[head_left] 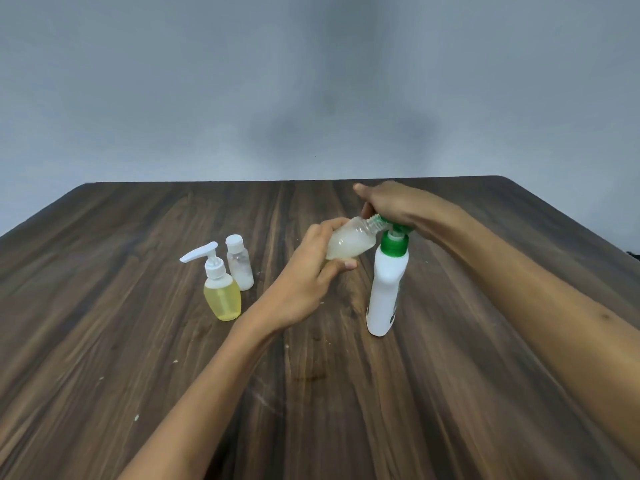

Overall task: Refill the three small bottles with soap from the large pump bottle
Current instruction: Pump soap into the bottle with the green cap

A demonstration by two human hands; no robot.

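Hands: left (311, 271) around tilted clear bottle (349, 242), right (391, 206) flat on pump bottle (386, 289), others (230, 278) well left.

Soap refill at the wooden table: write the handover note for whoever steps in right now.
Left hand: grips the uncapped clear small bottle, tilted, its threaded neck at the pump spout.
Right hand: rests on the green pump head of the tall white pump bottle, which stands upright on the dark wooden table.
Set aside at left, side by side: yellow-filled small pump bottle and clear flip-cap small bottle, both capped.
Done: held bottle holds some pale soap.
Left: finish this fill and cap it; its cap is not in view. The flip-cap bottle looks only part full, so check it.
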